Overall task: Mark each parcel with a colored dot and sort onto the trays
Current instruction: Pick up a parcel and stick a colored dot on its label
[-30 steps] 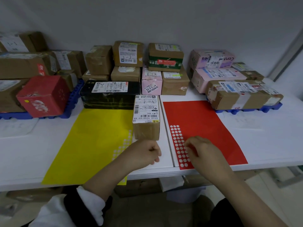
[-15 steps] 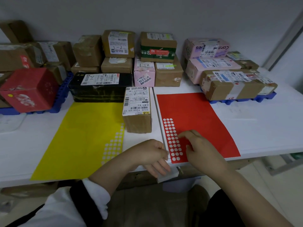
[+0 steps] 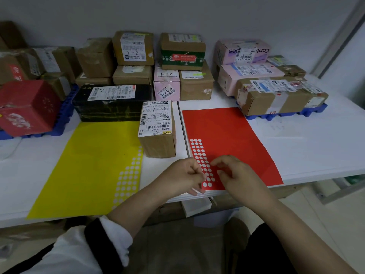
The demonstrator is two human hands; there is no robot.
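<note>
**Q:** Where are the hands, and what is in each grip?

**A:** Both are at the near edge of the desk [image 3: 316, 151]. The left hand [image 3: 184, 175] has its fingers curled and pinches the near left corner of the red sticker sheet [image 3: 227, 133]. The right hand [image 3: 239, 176] lies on the same sheet with its fingers bent, tips down just beside a column of white round gaps. Whether its grip has a dot in it cannot be told (the fingers cover the spot).

**Q:** And the parcel?

**A:** A brown parcel [image 3: 159, 144] with a white barcode label on top stands on the desk just behind the left hand. It is between the red sheet and a yellow sticker sheet [image 3: 88, 167], and touches neither hand.

**Q:** What lies further out?

**A:** A black parcel [image 3: 112, 107] sits behind the yellow sheet, and more parcels are stacked along the wall. A red box [image 3: 27, 107] rests on the left blue tray [image 3: 66, 119]. Taped brown and pink parcels fill the right blue tray [image 3: 314, 111].
</note>
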